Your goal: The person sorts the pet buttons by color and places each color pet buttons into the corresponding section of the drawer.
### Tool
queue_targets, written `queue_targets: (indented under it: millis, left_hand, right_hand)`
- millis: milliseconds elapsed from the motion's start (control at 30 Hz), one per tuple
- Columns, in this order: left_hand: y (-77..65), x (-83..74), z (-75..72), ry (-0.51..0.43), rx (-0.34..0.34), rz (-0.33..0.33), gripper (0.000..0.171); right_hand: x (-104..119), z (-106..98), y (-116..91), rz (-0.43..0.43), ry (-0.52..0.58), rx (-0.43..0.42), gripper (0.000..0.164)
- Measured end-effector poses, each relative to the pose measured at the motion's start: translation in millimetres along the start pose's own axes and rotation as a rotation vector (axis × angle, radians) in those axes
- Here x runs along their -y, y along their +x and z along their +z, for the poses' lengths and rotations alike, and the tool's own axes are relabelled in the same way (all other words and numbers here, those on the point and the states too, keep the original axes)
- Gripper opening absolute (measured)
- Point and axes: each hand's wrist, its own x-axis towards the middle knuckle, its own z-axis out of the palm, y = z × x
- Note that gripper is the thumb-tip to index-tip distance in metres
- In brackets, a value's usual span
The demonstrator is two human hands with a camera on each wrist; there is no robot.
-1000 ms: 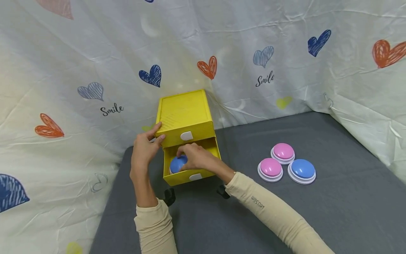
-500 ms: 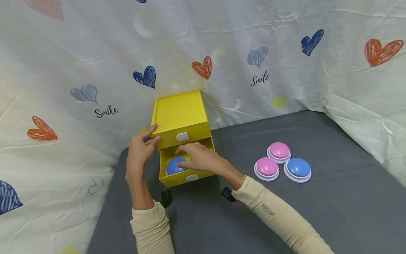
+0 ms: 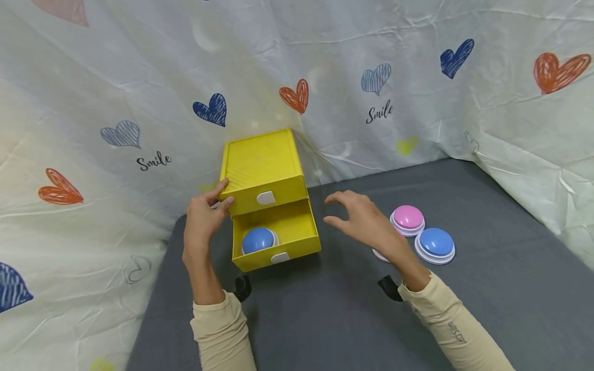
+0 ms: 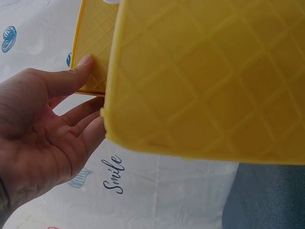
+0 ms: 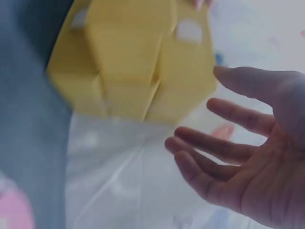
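Observation:
A yellow two-drawer box (image 3: 262,159) stands against the backdrop, its upper drawer closed and its lower drawer (image 3: 297,224) pulled out. Inside that drawer, towards the left, lies a blue dome button (image 3: 258,240) on a white base. My left hand (image 3: 202,221) holds the box at its front left corner, thumb on the upper drawer's front and fingers along the side. In the left wrist view the lower drawer's diamond-patterned front (image 4: 205,81) fills much of the picture. To the right of the box my right hand (image 3: 364,219) is in the air, holding nothing, its fingers spread (image 5: 219,143).
On the dark grey table (image 3: 325,319), right of the box, sit a pink button (image 3: 408,217), a blue button (image 3: 436,242) and another pink button (image 3: 380,255) mostly hidden behind my right hand. A white curtain (image 3: 334,46) with printed hearts hangs behind.
My right hand has let go of the blue button in the lower drawer and moved out to the right, towards the other buttons. My left hand stays at the box corner.

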Motion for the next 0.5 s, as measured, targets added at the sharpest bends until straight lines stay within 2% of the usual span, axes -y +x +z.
queue_targets:
  millis: [133,233,367,500]
  left_hand:
    - [-0.2,0.1,0.0,-0.003,-0.003,-0.009,0.054]
    - [0.1,1.0,0.5,-0.004,-0.004,-0.008,0.054]
    - [0.5,1.6,2.0,-0.008,-0.001,-0.005,0.054]
    - [0.3,0.6,2.4,-0.017,0.001,-0.006,0.054]
  right_hand:
    - [-36,-16,-19,0.122,-0.089,-0.002,0.045]
    - [-63,-28,-33,0.230,-0.167,0.032,0.049]
    - [-93,-40,-54,0.353,-0.251,0.098,0.058]
    - [-117,-45,-73,0.457,-0.282,0.205,0.073]
